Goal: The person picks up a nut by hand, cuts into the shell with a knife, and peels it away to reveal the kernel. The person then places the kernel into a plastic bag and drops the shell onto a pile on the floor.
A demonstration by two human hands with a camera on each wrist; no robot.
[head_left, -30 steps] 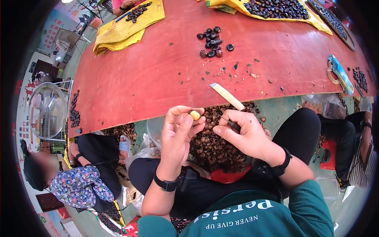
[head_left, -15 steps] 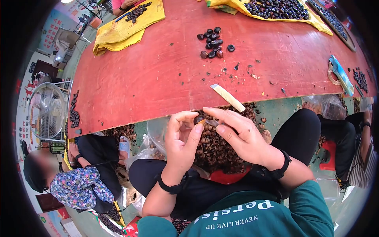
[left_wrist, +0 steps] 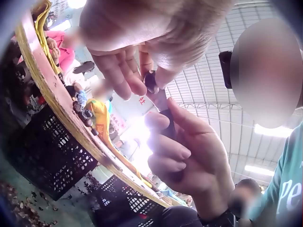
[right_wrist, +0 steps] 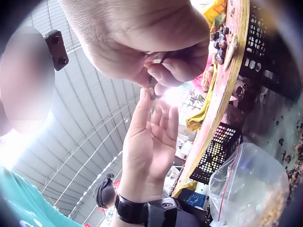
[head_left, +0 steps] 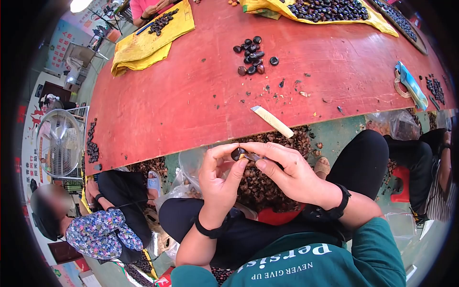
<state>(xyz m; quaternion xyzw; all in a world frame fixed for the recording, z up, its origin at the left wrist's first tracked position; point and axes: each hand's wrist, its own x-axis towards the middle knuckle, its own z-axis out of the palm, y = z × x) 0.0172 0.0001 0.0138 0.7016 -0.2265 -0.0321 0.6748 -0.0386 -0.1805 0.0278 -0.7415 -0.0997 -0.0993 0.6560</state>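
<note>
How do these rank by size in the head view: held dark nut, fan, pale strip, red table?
1. Red table
2. Fan
3. Pale strip
4. Held dark nut, partly covered

In the head view, we miss part of the dark nut (head_left: 237,153) behind the left hand (head_left: 218,174) — and most of the dark-handled tool (left_wrist: 167,117) behind the right hand (head_left: 292,173).
</note>
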